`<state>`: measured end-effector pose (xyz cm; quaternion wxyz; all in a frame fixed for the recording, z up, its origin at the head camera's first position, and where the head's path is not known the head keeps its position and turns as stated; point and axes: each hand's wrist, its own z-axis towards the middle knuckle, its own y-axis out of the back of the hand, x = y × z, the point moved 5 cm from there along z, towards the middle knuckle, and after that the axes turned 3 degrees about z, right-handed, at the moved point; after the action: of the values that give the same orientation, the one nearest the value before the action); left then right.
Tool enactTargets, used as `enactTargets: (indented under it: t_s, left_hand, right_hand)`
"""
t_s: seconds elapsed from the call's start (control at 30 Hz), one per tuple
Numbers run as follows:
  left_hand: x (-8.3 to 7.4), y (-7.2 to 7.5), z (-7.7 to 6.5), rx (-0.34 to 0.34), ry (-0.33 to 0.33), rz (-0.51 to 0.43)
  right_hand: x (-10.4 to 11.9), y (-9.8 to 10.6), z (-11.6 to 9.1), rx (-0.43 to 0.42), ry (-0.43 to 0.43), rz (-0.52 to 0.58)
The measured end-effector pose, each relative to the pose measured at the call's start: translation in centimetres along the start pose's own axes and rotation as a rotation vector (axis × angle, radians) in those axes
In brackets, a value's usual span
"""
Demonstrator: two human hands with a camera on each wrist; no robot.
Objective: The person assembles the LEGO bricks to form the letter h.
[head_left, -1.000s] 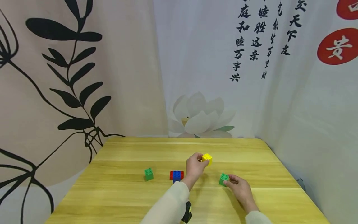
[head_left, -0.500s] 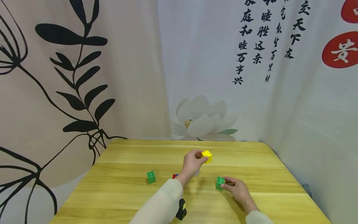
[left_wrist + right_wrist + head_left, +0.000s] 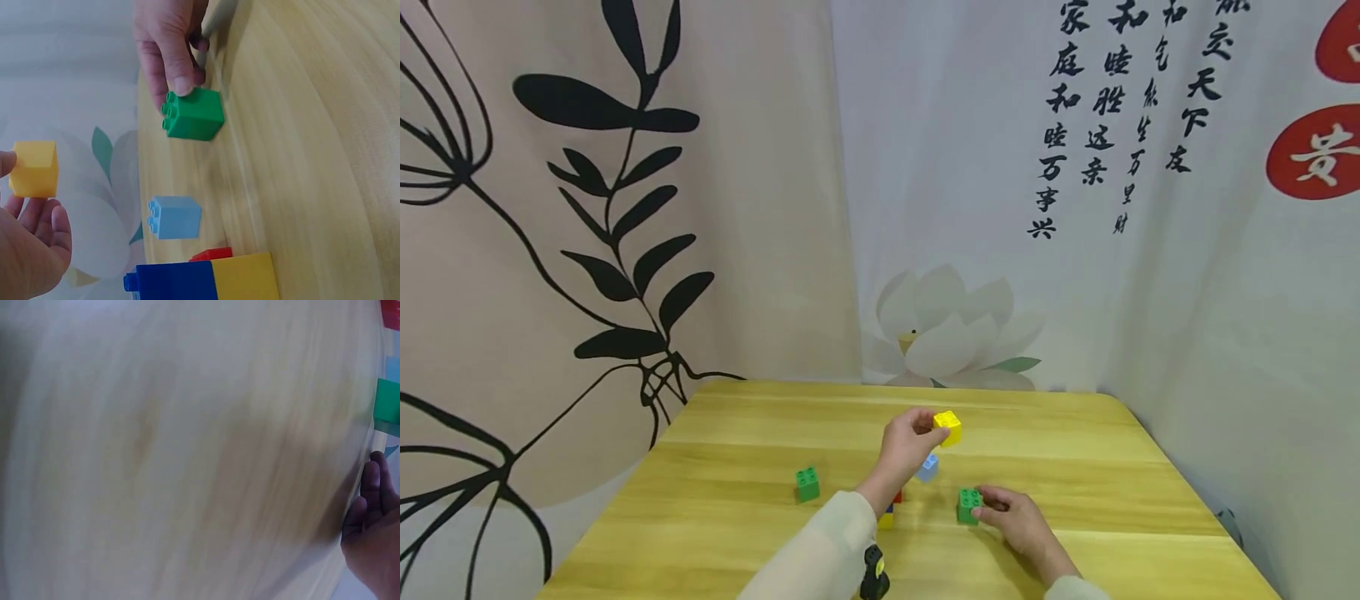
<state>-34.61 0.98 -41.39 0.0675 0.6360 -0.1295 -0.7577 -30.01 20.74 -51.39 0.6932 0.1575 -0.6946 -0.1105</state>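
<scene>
My left hand pinches a yellow toy building brick between thumb and fingers, held up above the table. To its right and nearer to me, my right hand grips a green brick, low over the tabletop with its studs facing up. A light blue brick stands between the two hands, partly covered by the left one. Mostly hidden behind my left forearm are a blue brick, a second yellow brick against it and a red brick, clearer in the left wrist view.
Another green brick stands alone on the wooden table, left of my left forearm. A curtain with printed plants and writing hangs behind the table's far edge. A black strap device sits at my left wrist.
My right hand has moved left with its green brick, closer to the left hand. The light blue brick now shows beside the left hand, while my left forearm covers most of the red and blue bricks.
</scene>
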Motion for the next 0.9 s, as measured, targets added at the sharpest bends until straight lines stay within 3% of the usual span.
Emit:
enactTargets:
  t_s: [0.3, 0.63, 0.9]
  left_hand:
    - [0.5, -0.3, -1.3, 0.063, -0.018, -0.037]
    - [1.3, -1.5, -3.0, 0.121, -0.018, -0.059]
    - [2.3, -2.4, -3.4, 0.134, -0.019, -0.023]
  right_hand:
    - [0.1, -1.2, 0.2, 0.073, 0.04, 0.003]
    - [0.1, -1.5, 0.0, 0.064, 0.04, -0.011]
    - [0.2, -1.7, 0.0, 0.033, 0.04, -0.023]
